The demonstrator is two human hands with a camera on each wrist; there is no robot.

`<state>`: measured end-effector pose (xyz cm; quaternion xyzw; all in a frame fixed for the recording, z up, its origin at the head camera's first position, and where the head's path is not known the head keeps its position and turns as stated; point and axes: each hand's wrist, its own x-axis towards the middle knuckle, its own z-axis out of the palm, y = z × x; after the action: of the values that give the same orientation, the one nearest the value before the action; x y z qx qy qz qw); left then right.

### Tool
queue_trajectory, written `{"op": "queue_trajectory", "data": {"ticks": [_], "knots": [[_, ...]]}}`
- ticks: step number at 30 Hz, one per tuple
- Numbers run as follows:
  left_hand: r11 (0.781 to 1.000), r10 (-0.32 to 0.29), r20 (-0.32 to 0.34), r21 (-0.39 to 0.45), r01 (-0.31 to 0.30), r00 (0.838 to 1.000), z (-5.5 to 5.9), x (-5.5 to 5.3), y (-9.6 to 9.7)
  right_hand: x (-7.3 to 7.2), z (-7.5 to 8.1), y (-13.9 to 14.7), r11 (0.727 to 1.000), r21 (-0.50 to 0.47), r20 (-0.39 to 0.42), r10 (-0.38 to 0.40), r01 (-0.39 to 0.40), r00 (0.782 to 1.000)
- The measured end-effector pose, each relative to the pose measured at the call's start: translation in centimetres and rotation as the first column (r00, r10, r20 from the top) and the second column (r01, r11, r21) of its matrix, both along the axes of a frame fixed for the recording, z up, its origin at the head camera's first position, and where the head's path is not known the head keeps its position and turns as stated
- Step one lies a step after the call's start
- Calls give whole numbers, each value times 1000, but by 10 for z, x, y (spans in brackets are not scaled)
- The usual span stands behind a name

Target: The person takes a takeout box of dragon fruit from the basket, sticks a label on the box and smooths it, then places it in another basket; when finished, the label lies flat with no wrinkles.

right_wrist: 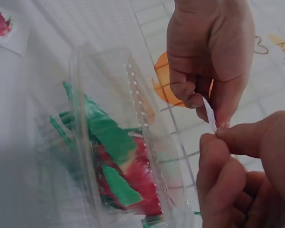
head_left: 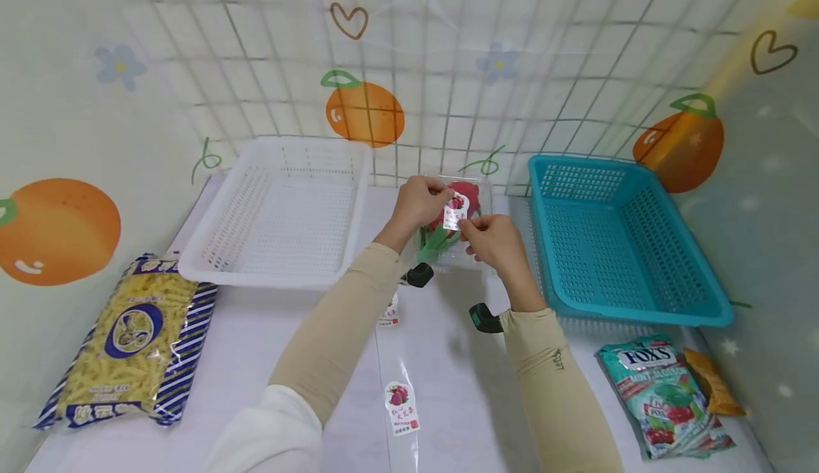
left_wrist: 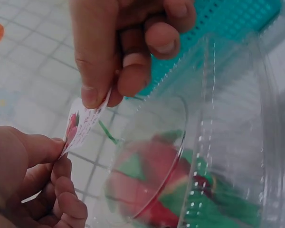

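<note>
And we're at the far middle of the table [head_left: 256,316], where the box [left_wrist: 204,118] sits, dragon fruit [left_wrist: 145,171] inside! Over it, between left hand [head_left: 419,206] and right hand [head_left: 495,242], a sticker [head_left: 456,211]. Left of the box, one basket [head_left: 275,281]; before it, further left, the pasta bag [head_left: 131,345]. Across on the right, a second basket [head_left: 646,309], candy bag [head_left: 665,402] in front, and right of that a small packet [head_left: 719,388], perhaps partly underneath. Two more stickers [head_left: 402,409] lie before the box; behind everything, the curtain [head_left: 512,110]!

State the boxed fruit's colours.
The fruit is red and green, clearest in the right wrist view.
</note>
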<state>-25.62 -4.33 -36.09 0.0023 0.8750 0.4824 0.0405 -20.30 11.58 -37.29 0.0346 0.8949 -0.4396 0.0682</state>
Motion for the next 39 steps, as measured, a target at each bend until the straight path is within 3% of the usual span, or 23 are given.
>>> {"op": "queue_trajectory", "data": {"ticks": [6, 15, 24, 30, 39], "knots": [[999, 14, -16, -44, -15, 1000, -4, -11, 3, -15, 1, -2, 997, 79, 60, 4, -9, 998], [996, 20, -50, -80, -24, 999, -21, -20, 7, -29, -2, 1, 993, 112, 149, 7, -24, 989], [973, 57, -113, -217, -80, 992, -32, -31, 15, -40, -1, 1, 983, 178, 177, 18, -50, 984], [977, 52, -126, -199, -76, 991, -34, -31, 14, -43, -1, -2, 977, 209, 164, 6, -40, 986], [963, 67, -166, -246, -107, 984, -41, -34, 14, -44, -5, -7, 965, 262, 94, -2, -23, 996]]}}
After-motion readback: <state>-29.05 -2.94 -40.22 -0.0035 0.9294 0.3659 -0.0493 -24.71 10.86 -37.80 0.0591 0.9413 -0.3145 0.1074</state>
